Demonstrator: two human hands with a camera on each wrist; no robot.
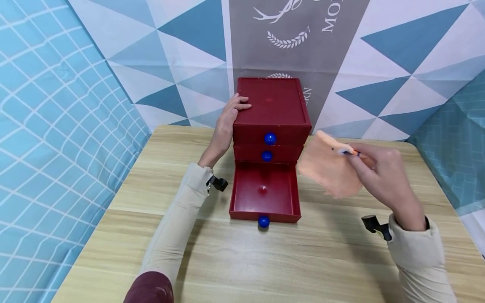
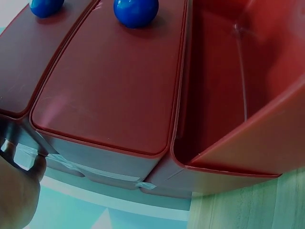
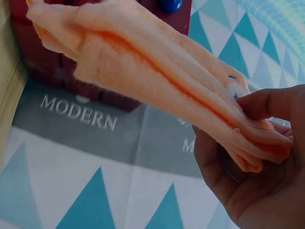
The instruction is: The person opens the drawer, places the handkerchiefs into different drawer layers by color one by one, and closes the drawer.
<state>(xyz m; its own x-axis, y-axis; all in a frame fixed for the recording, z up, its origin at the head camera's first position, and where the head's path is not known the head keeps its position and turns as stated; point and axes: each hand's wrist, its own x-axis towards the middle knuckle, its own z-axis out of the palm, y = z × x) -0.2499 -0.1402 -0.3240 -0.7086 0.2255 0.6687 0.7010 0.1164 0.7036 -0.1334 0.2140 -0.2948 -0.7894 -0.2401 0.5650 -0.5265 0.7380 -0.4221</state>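
A dark red drawer unit (image 1: 270,103) with three stacked drawers stands at the back of the table. My left hand (image 1: 223,126) rests on its upper left edge, fingers lying over the top. The lowest drawer (image 1: 265,185) is pulled out, and nothing lies in it. To the right of the unit, my right hand (image 1: 390,176) pinches a peach-orange cloth (image 1: 326,168) at one end, between thumb and fingers. The cloth (image 3: 157,71) hangs folded from the grip, with a small white tag by the thumb in the right wrist view.
The upper two drawers are closed; each drawer front has a blue knob (image 1: 270,138). Behind the unit and the wooden table (image 1: 242,261) hangs a backdrop (image 1: 197,38) with triangles and a grey band. A blue gridded sheet (image 1: 57,126) borders the left side.
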